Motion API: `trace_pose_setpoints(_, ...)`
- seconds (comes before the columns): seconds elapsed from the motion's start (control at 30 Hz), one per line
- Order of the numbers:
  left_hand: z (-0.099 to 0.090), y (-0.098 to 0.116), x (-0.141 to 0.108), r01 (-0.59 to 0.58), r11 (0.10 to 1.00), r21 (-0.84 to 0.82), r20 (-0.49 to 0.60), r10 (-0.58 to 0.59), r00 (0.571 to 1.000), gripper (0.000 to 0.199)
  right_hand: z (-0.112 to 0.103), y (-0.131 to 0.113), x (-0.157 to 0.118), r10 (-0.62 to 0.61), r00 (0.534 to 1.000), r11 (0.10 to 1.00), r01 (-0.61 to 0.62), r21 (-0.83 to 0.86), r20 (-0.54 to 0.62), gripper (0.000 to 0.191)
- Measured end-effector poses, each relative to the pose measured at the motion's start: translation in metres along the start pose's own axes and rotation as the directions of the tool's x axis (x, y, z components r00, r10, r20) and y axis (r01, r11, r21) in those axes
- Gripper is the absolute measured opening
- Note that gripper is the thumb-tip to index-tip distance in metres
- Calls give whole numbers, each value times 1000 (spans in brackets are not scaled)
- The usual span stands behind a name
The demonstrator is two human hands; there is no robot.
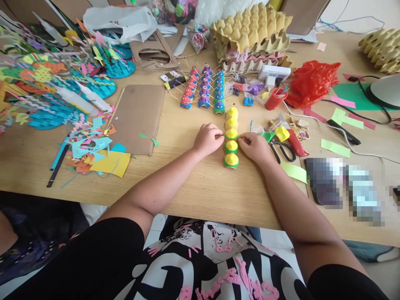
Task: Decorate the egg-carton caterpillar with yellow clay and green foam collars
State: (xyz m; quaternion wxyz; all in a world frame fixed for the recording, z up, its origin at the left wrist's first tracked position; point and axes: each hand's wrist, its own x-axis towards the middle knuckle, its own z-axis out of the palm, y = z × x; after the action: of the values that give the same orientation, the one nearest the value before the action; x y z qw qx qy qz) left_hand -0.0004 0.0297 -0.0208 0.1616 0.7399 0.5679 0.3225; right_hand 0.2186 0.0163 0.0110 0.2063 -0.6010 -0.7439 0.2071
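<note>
A strip of egg carton bumps [231, 159] lies on the table in front of me, pointing away from me. Yellow clay covers its bumps, and green bands ring the bases of the two nearest ones. At the middle bump runs a thin green clay strip [231, 138]. My left hand [208, 139] pinches its left end, with finger and thumb together beside the carton. On the opposite side, my right hand [254, 146] closes its fingertips on the right end. Beyond stand three decorated egg carton strips, a red one [190, 89], a purple one [205, 88] and a blue one [219, 93].
Scissors [283, 151], a red cutter [296, 143] and yellow clay [281, 133] lie right of my right hand. A cardboard sheet [137, 118] and paper scraps [93, 146] are at left. Stacked egg trays [250, 29] and a red plastic bag [314, 83] stand farther back.
</note>
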Motion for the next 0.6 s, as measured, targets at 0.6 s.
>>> trace_pose_setpoints(0.6, 10, 4, 4, 203, 660, -723, 115, -174, 978, 20, 13, 1, 1, 196, 979, 718, -107, 688, -53, 30)
